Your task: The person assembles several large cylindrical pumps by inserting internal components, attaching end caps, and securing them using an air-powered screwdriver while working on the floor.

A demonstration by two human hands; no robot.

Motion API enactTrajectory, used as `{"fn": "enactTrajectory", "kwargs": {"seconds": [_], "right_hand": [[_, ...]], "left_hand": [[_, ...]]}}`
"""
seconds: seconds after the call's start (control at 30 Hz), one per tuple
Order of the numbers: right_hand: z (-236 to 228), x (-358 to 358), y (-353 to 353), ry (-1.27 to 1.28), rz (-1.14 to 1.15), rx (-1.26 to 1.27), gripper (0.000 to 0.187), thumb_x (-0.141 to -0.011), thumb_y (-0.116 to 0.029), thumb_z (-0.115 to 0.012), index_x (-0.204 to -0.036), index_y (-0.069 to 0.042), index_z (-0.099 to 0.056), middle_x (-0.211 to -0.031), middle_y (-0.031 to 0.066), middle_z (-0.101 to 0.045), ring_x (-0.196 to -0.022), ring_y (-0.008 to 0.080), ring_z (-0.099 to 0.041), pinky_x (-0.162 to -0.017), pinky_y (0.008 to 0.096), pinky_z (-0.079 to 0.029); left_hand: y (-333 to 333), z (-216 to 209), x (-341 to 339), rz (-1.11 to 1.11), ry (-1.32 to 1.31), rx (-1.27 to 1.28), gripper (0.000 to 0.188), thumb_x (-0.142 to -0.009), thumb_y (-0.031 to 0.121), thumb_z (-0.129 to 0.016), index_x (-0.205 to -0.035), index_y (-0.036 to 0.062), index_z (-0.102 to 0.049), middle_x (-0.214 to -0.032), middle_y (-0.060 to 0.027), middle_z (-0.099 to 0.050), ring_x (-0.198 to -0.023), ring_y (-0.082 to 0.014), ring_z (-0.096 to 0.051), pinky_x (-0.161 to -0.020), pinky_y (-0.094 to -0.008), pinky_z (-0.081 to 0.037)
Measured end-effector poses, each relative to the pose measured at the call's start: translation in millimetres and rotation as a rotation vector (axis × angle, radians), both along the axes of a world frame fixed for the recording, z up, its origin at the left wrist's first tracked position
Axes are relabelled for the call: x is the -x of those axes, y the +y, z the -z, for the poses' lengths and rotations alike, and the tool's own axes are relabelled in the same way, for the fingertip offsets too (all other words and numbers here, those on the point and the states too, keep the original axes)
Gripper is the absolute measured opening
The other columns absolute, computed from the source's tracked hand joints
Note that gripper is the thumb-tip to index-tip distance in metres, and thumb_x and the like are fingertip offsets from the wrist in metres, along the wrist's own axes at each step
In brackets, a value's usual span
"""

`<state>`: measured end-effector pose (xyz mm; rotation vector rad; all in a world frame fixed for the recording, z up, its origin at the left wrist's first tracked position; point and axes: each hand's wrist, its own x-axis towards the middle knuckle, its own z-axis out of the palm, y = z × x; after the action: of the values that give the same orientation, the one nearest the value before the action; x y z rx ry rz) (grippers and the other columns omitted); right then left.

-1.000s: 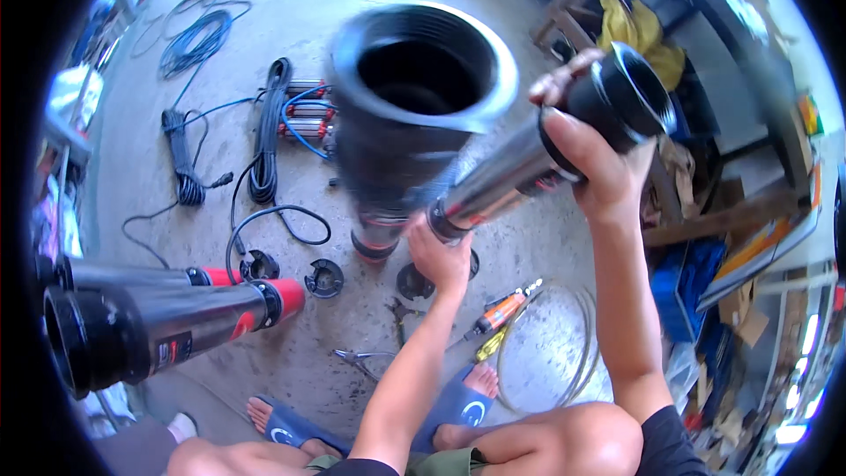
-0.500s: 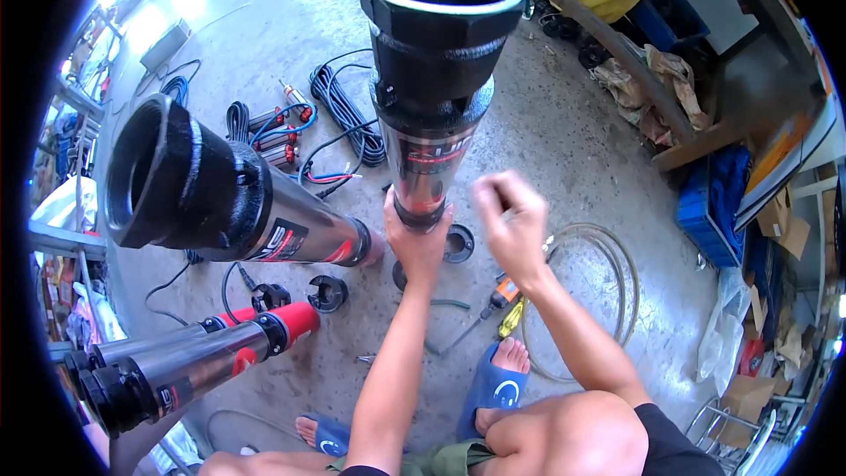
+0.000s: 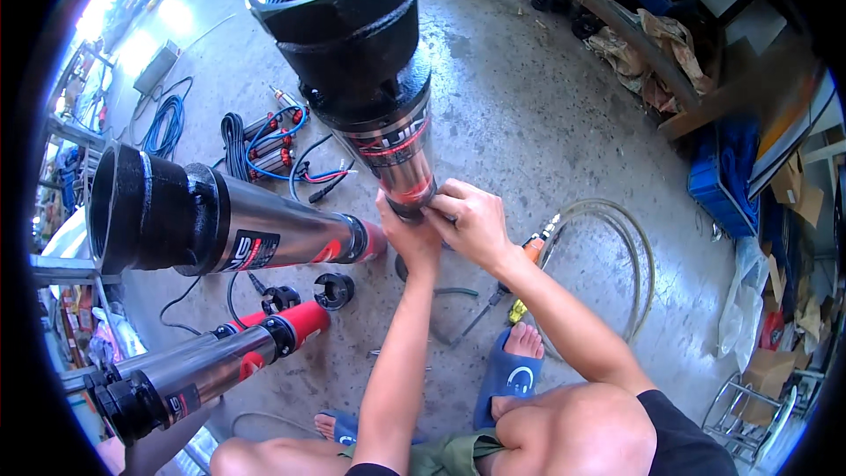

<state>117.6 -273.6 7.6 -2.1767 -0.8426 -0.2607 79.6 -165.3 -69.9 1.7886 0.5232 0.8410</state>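
Observation:
A tall submersible pump (image 3: 388, 145) stands before me, with a steel body and a black threaded outlet at the top. My left hand (image 3: 410, 234) is wrapped round its lower end at the dark collar. From the other side my right hand (image 3: 471, 222) touches that collar, fingers bent and pinched together; whatever may be between the fingertips is hidden. Left of it leans a second pump (image 3: 273, 229) with a wide black outlet and a red lower end. A black slotted ring (image 3: 335, 291) lies on the floor left of my left forearm.
Two slimmer steel pumps (image 3: 211, 366) rest at the lower left. An orange power screwdriver (image 3: 530, 251) and a coiled hose (image 3: 648, 278) lie right of my hands. Cable coils (image 3: 163, 123) are farther off. A blue crate (image 3: 718, 185) stands at the right.
My right hand has come left and down onto the pump's lower collar. The held pump's top has tilted left in view; my left hand keeps its grip. The whole view has shifted slightly.

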Motion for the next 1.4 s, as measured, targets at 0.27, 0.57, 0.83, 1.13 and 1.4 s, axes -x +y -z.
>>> {"fn": "enactTrajectory", "kwargs": {"seconds": [0.27,0.57,0.83,1.13,1.4], "right_hand": [[10,17,15,-0.041,0.230,-0.135,0.013,-0.077,-0.019,-0.079,-0.084,-0.011,-0.072,-0.084,0.0035,-0.065,-0.076,0.0245,-0.068,-0.061,0.0365,-0.053],[17,15,13,-0.074,0.244,-0.054,0.018,-0.073,-0.019,-0.080,-0.080,-0.009,-0.066,-0.083,0.0041,-0.062,-0.077,0.0237,-0.066,-0.062,0.0370,-0.053],[17,21,17,-0.055,0.250,-0.162,0.019,-0.073,-0.017,-0.077,-0.081,-0.008,-0.063,-0.084,0.0061,-0.060,-0.078,0.0260,-0.065,-0.062,0.0397,-0.053],[19,23,0,0.119,0.280,-0.132,0.029,-0.088,-0.033,-0.072,-0.076,-0.008,-0.065,-0.078,0.0106,-0.062,-0.071,0.0311,-0.066,-0.060,0.0436,-0.053],[15,39,-156,0.514,0.704,-0.014,0.045,-0.095,-0.040,-0.064,-0.071,-0.001,-0.065,-0.065,0.0191,-0.063,-0.060,0.0379,-0.063,-0.056,0.0443,-0.048]], "left_hand": [[-33,33,49,-0.129,0.060,-0.247,0.080,-0.082,0.026,-0.080,-0.141,-0.0027,-0.034,-0.136,-0.0182,-0.043,-0.130,-0.0312,-0.041,-0.109,-0.0464,-0.034],[-81,53,114,0.205,0.325,-0.707,0.061,-0.081,0.026,-0.073,-0.130,-0.0019,-0.050,-0.128,-0.0239,-0.050,-0.124,-0.0429,-0.044,-0.103,-0.0530,-0.034],[-130,71,144,0.581,0.405,-0.064,0.044,-0.091,0.026,-0.073,-0.120,-0.0022,-0.055,-0.107,-0.0164,-0.061,-0.098,-0.0290,-0.060,-0.082,-0.0397,-0.046],[-135,53,108,0.641,0.697,0.073,0.034,-0.092,0.033,-0.072,-0.084,0.0051,-0.055,-0.069,-0.0056,-0.050,-0.062,-0.0252,-0.049,-0.060,-0.0449,-0.039],[-128,-65,75,0.359,0.689,-0.113,0.043,-0.090,0.043,-0.071,-0.111,0.0071,-0.061,-0.078,-0.0162,-0.071,-0.075,-0.0422,-0.070,-0.067,-0.0527,-0.052]]}}
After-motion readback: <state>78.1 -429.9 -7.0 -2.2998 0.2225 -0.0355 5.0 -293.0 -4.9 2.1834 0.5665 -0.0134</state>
